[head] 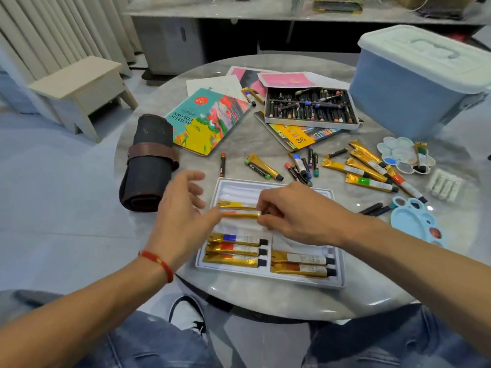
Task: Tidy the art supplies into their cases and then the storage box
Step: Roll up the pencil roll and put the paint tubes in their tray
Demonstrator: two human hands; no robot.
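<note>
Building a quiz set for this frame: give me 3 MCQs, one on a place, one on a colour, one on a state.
1. Where does the rolled dark pouch lie?
A. left of the white paint tray
B. inside the storage box
C. on the stool

2. What colour is the storage box?
A. red
B. blue with a pale lid
C. black

3. What is the right hand doing?
A. resting flat on the table
B. lifting the box lid
C. pinching a gold paint tube over the tray

Answers:
1 A: the pouch sits on the table, left of the tray.
2 B: blue walls, pale closed lid.
3 C: its fingers curl round one end of the tube above the tray's slots; the left hand is at the other end, fingers loosely spread.
</note>
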